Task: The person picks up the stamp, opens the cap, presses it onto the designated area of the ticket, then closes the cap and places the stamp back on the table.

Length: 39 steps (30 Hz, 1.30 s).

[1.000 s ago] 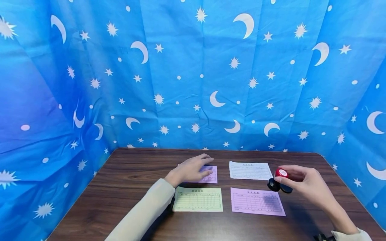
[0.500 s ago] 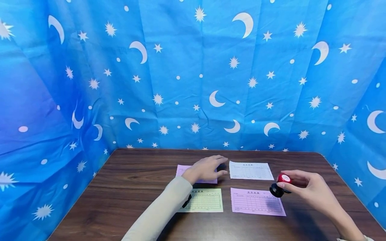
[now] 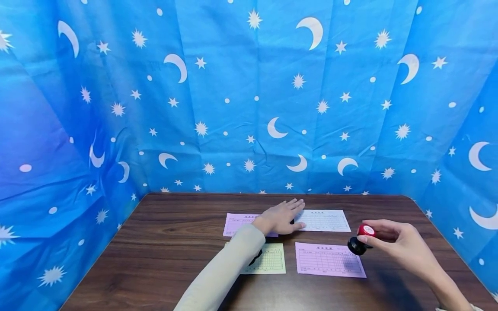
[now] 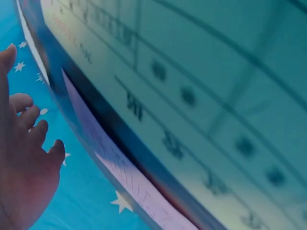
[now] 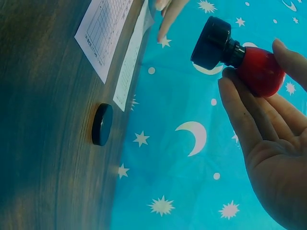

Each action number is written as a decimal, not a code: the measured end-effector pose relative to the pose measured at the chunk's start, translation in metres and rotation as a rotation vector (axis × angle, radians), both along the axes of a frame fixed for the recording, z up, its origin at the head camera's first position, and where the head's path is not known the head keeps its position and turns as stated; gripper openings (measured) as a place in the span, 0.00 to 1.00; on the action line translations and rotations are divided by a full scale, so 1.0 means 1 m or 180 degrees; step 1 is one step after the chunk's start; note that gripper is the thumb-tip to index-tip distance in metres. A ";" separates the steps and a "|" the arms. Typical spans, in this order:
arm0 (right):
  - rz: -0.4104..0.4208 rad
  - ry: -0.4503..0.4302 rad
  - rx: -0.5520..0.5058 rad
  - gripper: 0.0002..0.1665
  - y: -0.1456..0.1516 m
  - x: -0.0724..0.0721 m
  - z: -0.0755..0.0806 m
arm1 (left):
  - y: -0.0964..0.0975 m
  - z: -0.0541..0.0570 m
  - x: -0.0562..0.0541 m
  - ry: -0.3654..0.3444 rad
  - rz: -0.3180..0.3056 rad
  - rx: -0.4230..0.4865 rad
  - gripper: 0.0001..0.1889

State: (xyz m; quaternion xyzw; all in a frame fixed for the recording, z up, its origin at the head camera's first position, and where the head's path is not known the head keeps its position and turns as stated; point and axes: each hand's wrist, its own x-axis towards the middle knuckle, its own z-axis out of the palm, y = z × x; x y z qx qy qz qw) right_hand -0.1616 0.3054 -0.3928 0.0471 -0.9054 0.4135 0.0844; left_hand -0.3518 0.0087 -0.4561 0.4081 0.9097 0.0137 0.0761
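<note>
My left hand (image 3: 279,217) lies with straight, spread fingers at the left edge of the white printed slip (image 3: 327,220). Under its wrist, part of a pink slip (image 3: 235,224) is covered, and the sleeve hides the left of a green slip (image 3: 274,259). Between thumb and fingers, my right hand (image 3: 402,242) pinches a stamp (image 5: 261,72) by its red knob. The stamp's black round base (image 3: 355,246) hangs over the right end of the nearer pink slip (image 3: 327,259). In the left wrist view the green slip (image 4: 192,120) looms close beside the hand (image 4: 29,163).
A black round cap (image 5: 102,124) lies on the dark wooden table (image 3: 171,233), seen in the right wrist view; my right hand hides it in the head view. Blue cloth (image 3: 233,108) with moons and stars hangs behind and at both sides.
My left hand has moved right, from over the far pink slip to the white slip's left edge. The right hand with the stamp shifted slightly toward me, then stayed still.
</note>
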 end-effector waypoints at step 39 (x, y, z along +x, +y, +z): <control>0.0080 0.0152 0.0027 0.28 -0.004 -0.017 0.004 | 0.009 -0.012 0.009 -0.0025 0.0106 -0.0488 0.40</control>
